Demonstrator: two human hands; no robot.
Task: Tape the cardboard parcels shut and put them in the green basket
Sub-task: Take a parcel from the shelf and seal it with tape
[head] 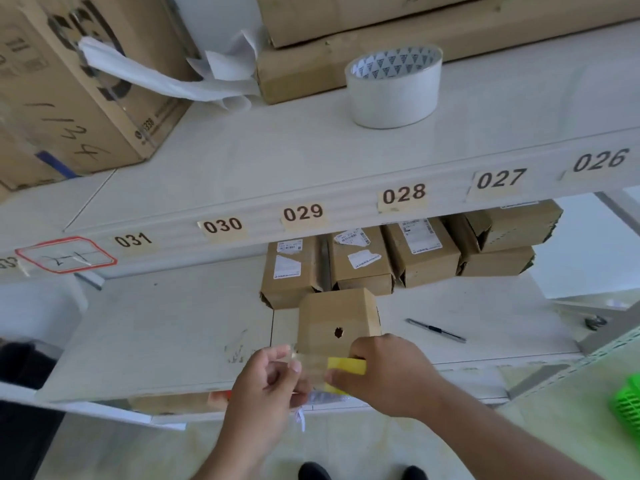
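A small cardboard parcel (337, 318) with a round hole in its near face stands on the lower shelf (156, 341). Just in front of it my right hand (388, 372) grips a yellow-cored roll of clear tape (346, 367). My left hand (266, 379) pinches the free end of the clear tape strip (310, 360), which is stretched between both hands below the parcel's front. Several more cardboard parcels (412, 251) lie in a row behind it. A corner of the green basket (628, 401) shows at the right edge.
A wide white tape roll (394, 88) stands on the upper shelf, with large cartons (79, 84) at the left and back. A pen or knife (436, 330) lies on the lower shelf to the right. Number labels run along the shelf edge (221, 225).
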